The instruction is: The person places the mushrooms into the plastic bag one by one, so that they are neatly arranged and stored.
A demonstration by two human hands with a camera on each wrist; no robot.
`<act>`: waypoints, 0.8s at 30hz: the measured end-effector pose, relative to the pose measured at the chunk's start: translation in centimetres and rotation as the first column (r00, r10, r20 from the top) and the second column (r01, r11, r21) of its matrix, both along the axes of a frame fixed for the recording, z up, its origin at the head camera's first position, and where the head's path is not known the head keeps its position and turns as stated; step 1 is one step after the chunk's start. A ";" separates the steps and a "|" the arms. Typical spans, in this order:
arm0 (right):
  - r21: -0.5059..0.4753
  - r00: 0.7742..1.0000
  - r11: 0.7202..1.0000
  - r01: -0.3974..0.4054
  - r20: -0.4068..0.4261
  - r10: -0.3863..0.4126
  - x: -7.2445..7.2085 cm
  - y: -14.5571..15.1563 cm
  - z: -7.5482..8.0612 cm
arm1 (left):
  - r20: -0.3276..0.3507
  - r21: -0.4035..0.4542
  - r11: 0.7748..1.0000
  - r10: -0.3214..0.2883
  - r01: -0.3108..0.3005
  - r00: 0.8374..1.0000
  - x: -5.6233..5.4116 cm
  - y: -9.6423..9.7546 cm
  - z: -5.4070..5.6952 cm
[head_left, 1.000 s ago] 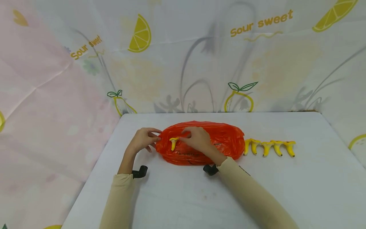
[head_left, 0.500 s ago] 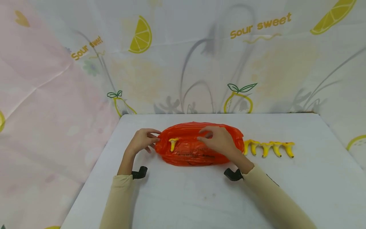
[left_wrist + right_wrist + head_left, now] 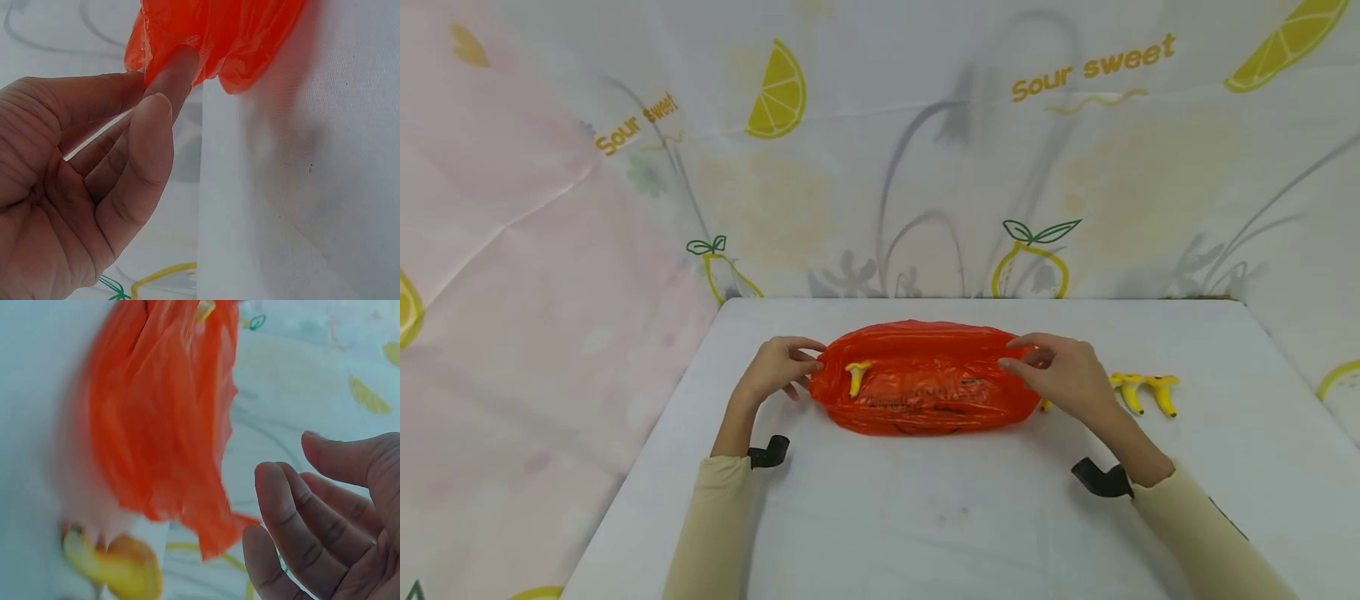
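A red plastic bag (image 3: 925,379) lies on the white table with its mouth spread wide. One yellow toy mushroom (image 3: 857,379), trumpet-shaped like a chanterelle, rests inside at the bag's left end. My left hand (image 3: 777,367) pinches the left edge of the bag; in the left wrist view, one fingertip (image 3: 181,72) shows through the thin film. Beside the bag's right end is my right hand (image 3: 1067,375), with fingers loosely bent and nothing between them. Past it, more yellow mushrooms (image 3: 1162,395) stand in a row, partly hidden by this hand.
A lemon-printed cloth (image 3: 880,167) hangs behind the table's back edge. Black wrist mounts (image 3: 1103,478) stick out from both sleeves. White tabletop (image 3: 925,517) stretches in front of the bag.
My right hand has moved right, from over the bag's middle to its right end, and now covers part of the mushroom row. My left hand has stayed at the bag's edge.
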State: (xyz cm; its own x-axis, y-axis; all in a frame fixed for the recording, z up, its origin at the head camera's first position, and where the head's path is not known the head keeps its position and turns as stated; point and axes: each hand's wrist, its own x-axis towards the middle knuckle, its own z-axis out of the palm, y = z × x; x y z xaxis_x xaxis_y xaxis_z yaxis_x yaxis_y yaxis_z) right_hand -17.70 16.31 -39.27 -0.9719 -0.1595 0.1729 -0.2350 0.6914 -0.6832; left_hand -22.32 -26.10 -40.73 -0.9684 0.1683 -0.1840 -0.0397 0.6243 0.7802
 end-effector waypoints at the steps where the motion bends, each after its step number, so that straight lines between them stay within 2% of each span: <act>1: 0.000 1.000 1.000 0.004 -0.004 -0.004 0.1 0.6 0.0 | 0.003 0.002 1.000 0.002 -0.002 1.000 0.0 0.0 0.0; 8: 0.010 0.998 0.998 0.057 -0.005 -0.057 1.2 4.6 0.1 | 0.001 -0.002 1.000 0.001 -0.001 1.000 0.1 0.1 0.2; 20: 0.116 0.988 0.984 0.135 -0.089 -0.125 2.5 10.9 0.1 | 0.003 0.010 1.000 0.020 -0.020 1.000 0.7 0.2 0.1; 24: 0.130 0.988 0.981 0.141 -0.082 -0.131 2.8 12.6 -0.2 | -0.007 0.008 1.000 0.024 -0.024 1.000 0.6 0.2 0.3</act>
